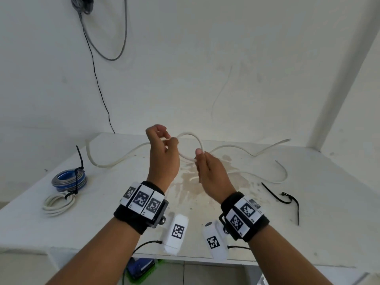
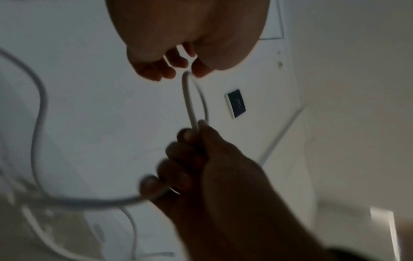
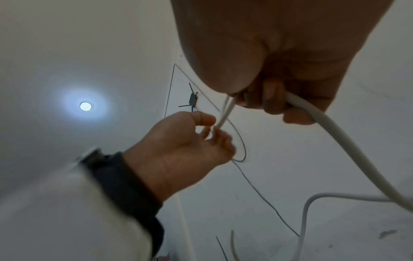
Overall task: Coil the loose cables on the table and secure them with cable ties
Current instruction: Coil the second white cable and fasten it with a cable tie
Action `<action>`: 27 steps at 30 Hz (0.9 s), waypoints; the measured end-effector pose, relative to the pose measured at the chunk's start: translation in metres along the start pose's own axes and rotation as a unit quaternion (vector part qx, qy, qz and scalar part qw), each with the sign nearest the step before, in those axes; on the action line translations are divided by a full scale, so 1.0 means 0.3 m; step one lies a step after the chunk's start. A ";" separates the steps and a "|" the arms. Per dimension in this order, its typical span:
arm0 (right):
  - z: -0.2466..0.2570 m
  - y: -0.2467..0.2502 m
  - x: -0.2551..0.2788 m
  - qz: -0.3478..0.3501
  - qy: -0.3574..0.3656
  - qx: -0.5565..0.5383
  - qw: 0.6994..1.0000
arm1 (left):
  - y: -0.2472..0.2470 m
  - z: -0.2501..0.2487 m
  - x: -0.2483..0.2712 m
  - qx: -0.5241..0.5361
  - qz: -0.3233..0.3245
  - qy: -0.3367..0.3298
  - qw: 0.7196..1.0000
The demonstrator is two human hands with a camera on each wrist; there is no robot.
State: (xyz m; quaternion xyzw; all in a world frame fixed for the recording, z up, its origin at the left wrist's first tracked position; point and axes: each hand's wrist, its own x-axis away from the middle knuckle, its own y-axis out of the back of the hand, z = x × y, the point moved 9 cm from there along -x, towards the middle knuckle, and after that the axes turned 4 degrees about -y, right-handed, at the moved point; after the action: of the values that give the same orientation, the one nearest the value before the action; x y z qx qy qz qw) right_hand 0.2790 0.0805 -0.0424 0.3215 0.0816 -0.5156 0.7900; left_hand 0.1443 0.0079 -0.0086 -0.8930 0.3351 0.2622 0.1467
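A long white cable (image 1: 123,156) snakes across the white table (image 1: 308,223). Its middle is lifted into one loop (image 1: 197,139) above the table centre. My left hand (image 1: 169,140) pinches the loop's left side where the strands cross. My right hand (image 1: 198,156) grips the loop's lower right. In the left wrist view my left hand (image 2: 185,70) holds the top of the narrow loop (image 2: 187,98) and my right hand (image 2: 194,134) grasps its bottom. In the right wrist view my right hand (image 3: 257,100) curls round the cable (image 3: 335,134). Loose black cable ties (image 1: 274,195) lie at the right.
A blue and grey coil (image 1: 67,179) bound with a black tie sits at the table's left. A tied white coil (image 1: 57,205) lies in front of it. Dark cables (image 1: 96,79) hang down the back wall. A thin white cable end (image 1: 284,171) curves at the right.
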 end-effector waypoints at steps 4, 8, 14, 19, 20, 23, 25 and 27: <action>-0.026 0.014 -0.026 0.031 -0.017 0.025 0.999 | -0.078 -0.179 0.073 -0.171 0.165 -0.319 0.917; -0.038 0.006 -0.030 0.066 -0.048 -0.031 0.996 | -0.166 -0.152 0.107 -0.292 0.323 -0.326 0.839; -0.051 0.020 -0.023 0.041 -0.140 -0.167 0.975 | -0.188 -0.018 0.084 -0.505 0.387 -0.300 0.711; -0.112 0.235 -0.095 -0.085 -0.198 -0.297 0.930 | -0.021 0.110 0.017 -0.492 0.349 -0.245 0.759; -0.109 0.275 -0.107 -0.089 -0.192 -0.287 0.934 | 0.006 0.120 0.016 -0.481 0.344 -0.255 0.765; -0.088 0.301 -0.126 -0.056 -0.176 -0.231 0.955 | 0.019 0.100 0.040 -0.436 0.342 -0.294 0.779; -0.072 0.272 -0.128 -0.030 -0.166 -0.202 0.965 | -0.013 0.035 0.055 -0.398 0.322 -0.346 0.786; -0.063 0.242 -0.123 -0.019 -0.163 -0.182 0.969 | -0.055 -0.023 0.070 -0.387 0.306 -0.410 0.767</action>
State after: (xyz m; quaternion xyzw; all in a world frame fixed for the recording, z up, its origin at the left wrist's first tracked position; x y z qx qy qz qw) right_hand 0.3289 0.1389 -0.0095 0.0821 0.0504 -0.5523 0.8280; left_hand 0.1713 0.0060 -0.0133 -0.5317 0.3686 0.7420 -0.1759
